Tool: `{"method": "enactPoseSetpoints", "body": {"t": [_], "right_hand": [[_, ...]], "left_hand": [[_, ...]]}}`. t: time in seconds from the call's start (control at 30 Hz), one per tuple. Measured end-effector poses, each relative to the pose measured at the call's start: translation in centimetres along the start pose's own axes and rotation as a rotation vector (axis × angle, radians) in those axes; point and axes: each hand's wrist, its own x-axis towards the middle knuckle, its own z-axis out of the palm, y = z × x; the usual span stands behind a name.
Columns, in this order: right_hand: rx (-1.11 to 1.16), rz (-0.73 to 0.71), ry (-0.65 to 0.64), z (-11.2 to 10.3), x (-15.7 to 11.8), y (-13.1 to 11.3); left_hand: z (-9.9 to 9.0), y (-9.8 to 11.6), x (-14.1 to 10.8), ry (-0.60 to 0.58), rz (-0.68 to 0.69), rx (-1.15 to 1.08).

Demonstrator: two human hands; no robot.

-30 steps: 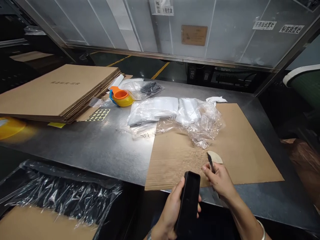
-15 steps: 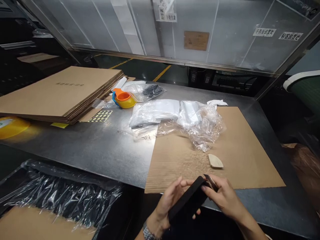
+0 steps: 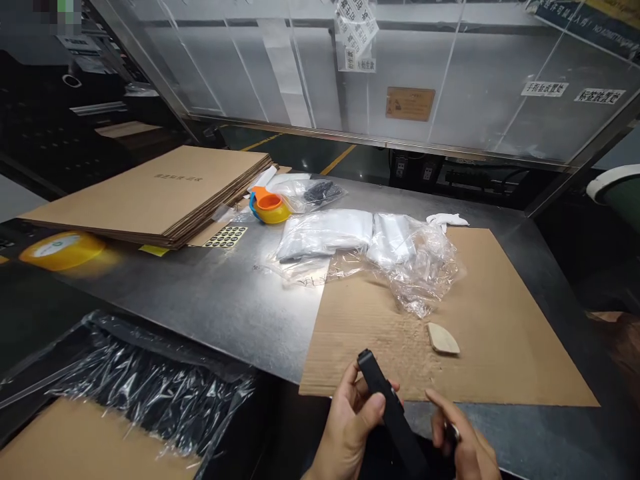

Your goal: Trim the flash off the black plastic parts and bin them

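My left hand [image 3: 347, 427] is closed around a long, black bar-shaped part [image 3: 393, 407], thumb pressed on its face. The part is tilted, its upper end over the near edge of the cardboard sheet [image 3: 500, 320] and its lower end toward my body. To its right, apart from it, is my right hand [image 3: 465, 433], index finger stretched out and the others curled. A small shiny blade-like tool [image 3: 454, 432] shows between those curled fingers, mostly hidden. A beige, quarter-round block [image 3: 443, 339] lies on the cardboard beyond my right hand.
Clear plastic bags with white packets [image 3: 330, 230] lie across the table's middle. A stack of flat cardboard [image 3: 165, 190], a tape roll [image 3: 63, 251], an orange-yellow tape dispenser [image 3: 273, 210] and a sticker sheet [image 3: 227, 237] are leftward. A plastic-lined box [image 3: 150, 380] stands below the near edge.
The right hand has drawn away from the black part, its index finger now extended. The left hand has turned the part so its upper end points left. The camera view has shifted left.
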Motion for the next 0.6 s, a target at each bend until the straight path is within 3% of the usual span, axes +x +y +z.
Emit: {"method": "enactPoseSetpoints", "body": {"t": [0.2,0.43,0.6], "right_hand": [[-0.209,-0.032,-0.214,-1.2,1.8,-1.0],[-0.344,-0.149,-0.184,-0.8,2.5,-1.9],[-0.407,-0.149,-0.225,-0.9,2.1,-1.3]], "left_hand": [[-0.3,-0.3,0.0,-0.096,-0.017,0.096],[-0.6,-0.3,0.0,-0.116,-0.051,0.13],[-0.5,-0.2,-0.1,-0.096,-0.067,0.141]]}}
